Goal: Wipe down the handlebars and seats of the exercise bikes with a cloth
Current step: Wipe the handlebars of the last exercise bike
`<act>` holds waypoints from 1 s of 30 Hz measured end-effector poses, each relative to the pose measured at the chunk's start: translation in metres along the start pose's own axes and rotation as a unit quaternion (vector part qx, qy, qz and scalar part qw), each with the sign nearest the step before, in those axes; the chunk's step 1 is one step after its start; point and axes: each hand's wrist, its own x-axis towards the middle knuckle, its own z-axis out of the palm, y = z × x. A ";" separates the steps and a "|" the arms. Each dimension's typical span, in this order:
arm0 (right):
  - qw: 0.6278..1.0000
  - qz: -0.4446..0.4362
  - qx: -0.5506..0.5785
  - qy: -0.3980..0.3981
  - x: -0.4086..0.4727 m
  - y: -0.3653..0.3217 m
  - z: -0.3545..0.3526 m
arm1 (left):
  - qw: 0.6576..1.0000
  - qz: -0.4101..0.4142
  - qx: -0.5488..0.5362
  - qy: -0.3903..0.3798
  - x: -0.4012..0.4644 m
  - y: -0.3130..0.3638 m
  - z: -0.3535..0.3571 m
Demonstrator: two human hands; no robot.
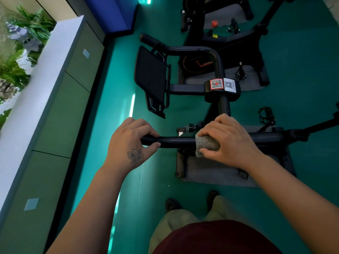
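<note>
The left hand [128, 142], marked with a small flower tattoo on its back, has its grip clenched around the near end of the black tubular handlebar [176, 141] of the closest exercise bike. The right hand [227, 142] grasps a grey, coarse-textured folded cloth [206, 144] and presses it onto the same bar, just right of the bar's bare middle stretch; the two hands are near each other but apart. The handlebar runs across the view, curves away at the far side, and joins a central clamp carrying two QR-code stickers [222, 84]. Beyond the clamp, a black flat tablet holder [151, 77] is mounted on a short arm. The bike stands on a grey rectangular floor mat [216, 173] laid on the shiny green floor [311, 74]. A second black exercise bike [211, 17] stands farther off. To the left runs a white window ledge [44, 70] with green plants [29, 24] outside.
</note>
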 end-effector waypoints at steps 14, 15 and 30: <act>0.999 -0.007 0.027 0.023 0.015 -0.031 0.011 | 0.999 0.027 0.018 -0.018 0.001 -0.001 -0.002; 1.000 0.001 0.020 0.022 0.009 -0.023 0.006 | 0.999 0.032 0.014 -0.020 0.001 -0.002 -0.002; 0.997 0.036 0.017 0.070 0.001 -0.030 0.013 | 0.987 0.118 -0.028 -0.103 0.027 0.035 0.017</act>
